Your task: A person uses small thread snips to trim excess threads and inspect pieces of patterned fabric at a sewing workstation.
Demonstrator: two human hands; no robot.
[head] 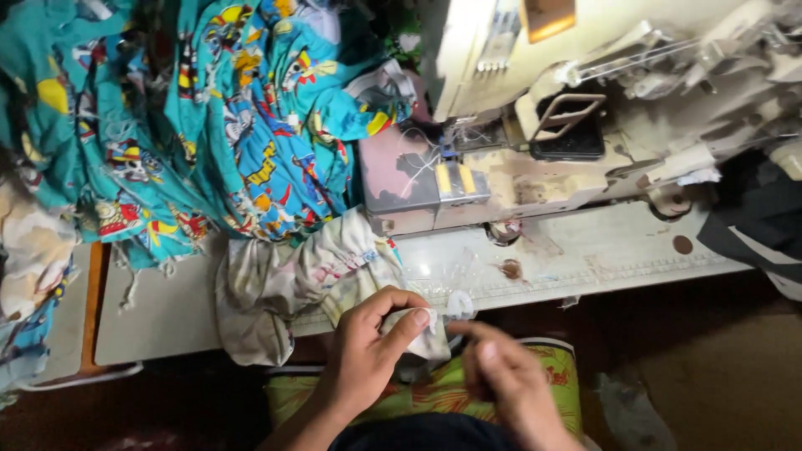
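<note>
**Two hands on pale cloth at the sewing machine**

Nearest: 2 bare hands, low centre of view. Left hand (368, 351) has its fingers (407, 327) pinched on a small white fold of the pale cloth (292, 280), thumb on top, grasping it. Right hand (510, 380) is blurred w/ fingers curled toward the same spot; can't tell if it grips anything. Under both hands: 1 green-and-yellow patterned fabric (434, 392), leafy print w/ bits of red, lying across the lap.

The pale cloth is 1 crumpled piece, soft & wrinkled, washed-out print side showing, faint colour blotches. It hangs over the front edge of the tabletop (167, 313), from there up to the machine's base; its lower corner is at the left hand.

Tabletop: 1 flat grey-white surface, scuffed, w/ a few brown stains and ruler-like markings along the front edge to the right.

Further back: 1 sewing machine (585, 108), cream casing, worn & chipped, boxy body, thin white threads near the needle area. 1 dark rounded opening w/ a metal loop on its front.

Far left: 1 big heap of teal printed fabric (251, 125), cartoon figures in yellow, red, white; bunched in folds, frayed threads dangling off its lower edge. Far right: 1 dark cloth (752, 221), mostly cut off.
</note>
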